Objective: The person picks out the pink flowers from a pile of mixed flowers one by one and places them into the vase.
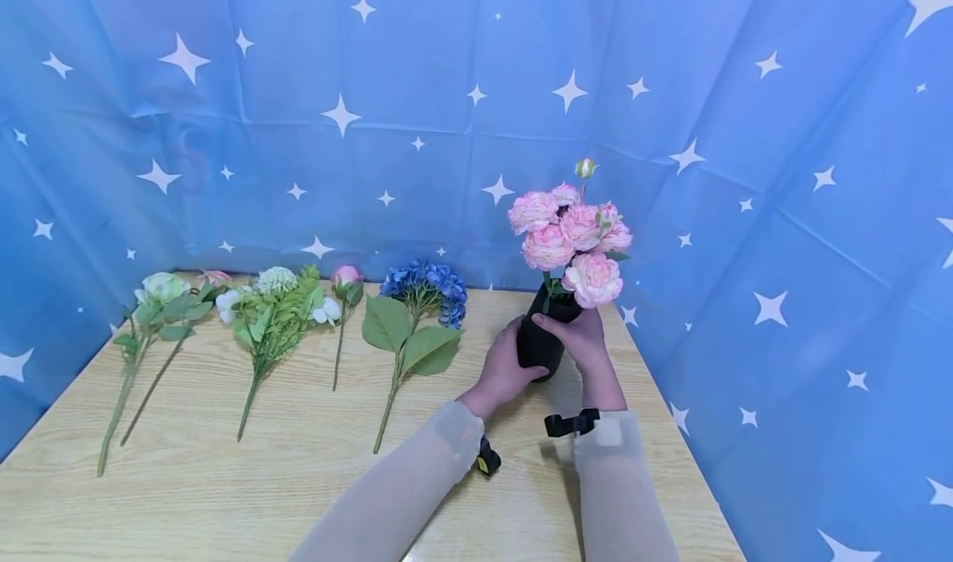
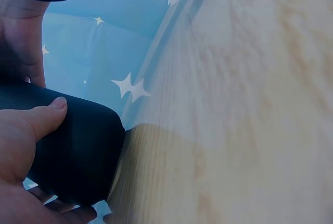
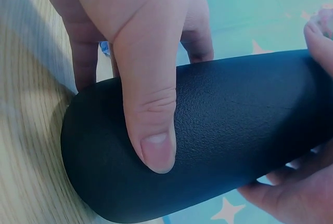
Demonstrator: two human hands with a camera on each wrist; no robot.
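We have the matte black rounded vase (image 1: 539, 343) standing on the pale wood-grain bench (image 1: 223, 479) near its far right corner, close to the blue star-printed backdrop (image 1: 782, 173). A bunch of pink artificial roses (image 1: 569, 239) already stands in it, so that much looks done. Five other stems lie in a row on the bench to the left, untouched: a white-and-green flower stem (image 1: 149, 314), a leafy green fern spray (image 1: 271, 318), a single pink bud (image 1: 346, 279) and a blue hydrangea (image 1: 426, 287) among them.

Our left hand (image 1: 506, 367) wraps the vase's left side, thumb laid across its wall. Our right hand (image 1: 583, 336) curls round the right side by the rim, thumb pressed flat on the textured surface. Both forearms reach forward in pale sleeves.
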